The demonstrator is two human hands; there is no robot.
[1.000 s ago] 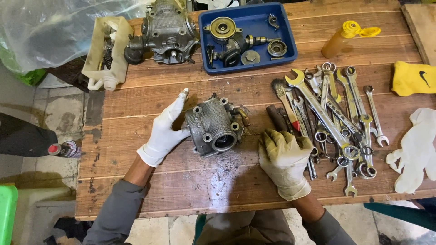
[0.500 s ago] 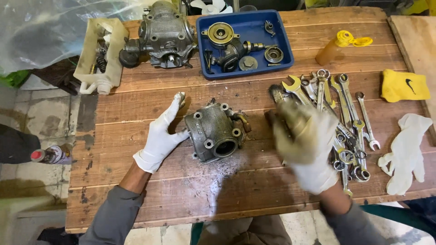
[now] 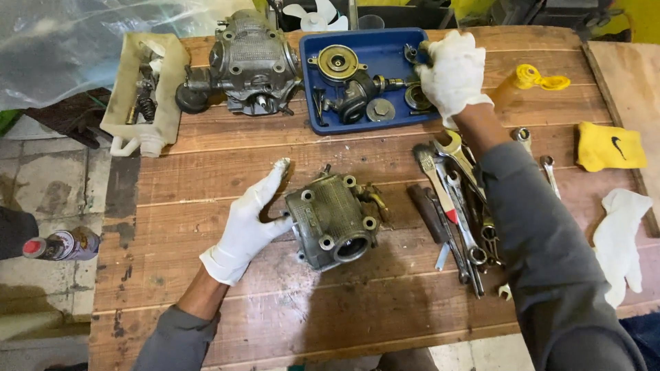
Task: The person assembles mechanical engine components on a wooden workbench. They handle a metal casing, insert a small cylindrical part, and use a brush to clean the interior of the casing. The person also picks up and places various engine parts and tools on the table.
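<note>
— Two gloved hands, set far apart. Where is each one?

— The left hand (image 3: 246, 227) lies open and flat on the wooden table (image 3: 357, 309), fingers stretched toward the far edge, its thumb side pressed against the left flank of the grey metal engine casting (image 3: 335, 221). It braces the part rather than gripping it.

— And the other?

— The right hand (image 3: 452, 74) reaches across to the far side, into the right end of the blue tray (image 3: 371, 125). Its fingers curl down over small metal parts there; whether they pinch one cannot be told, because the glove hides the fingertips.

— How does the casting lie?

— It sits near the table's middle, between the two forearms, with its round bore facing the person and slightly right. Its long axis runs roughly from near to far.

— Which hand is closer to it?

— The left by a wide margin, since it touches it. The right is well apart, beyond the row of wrenches (image 3: 459, 206) that lies just right of the casting. From the right hand, the casting lies nearer the person and to the left.

— Anything else in that tray?

— A round brass-coloured cap (image 3: 337, 63) at its left end, well clear of the glove.
</note>
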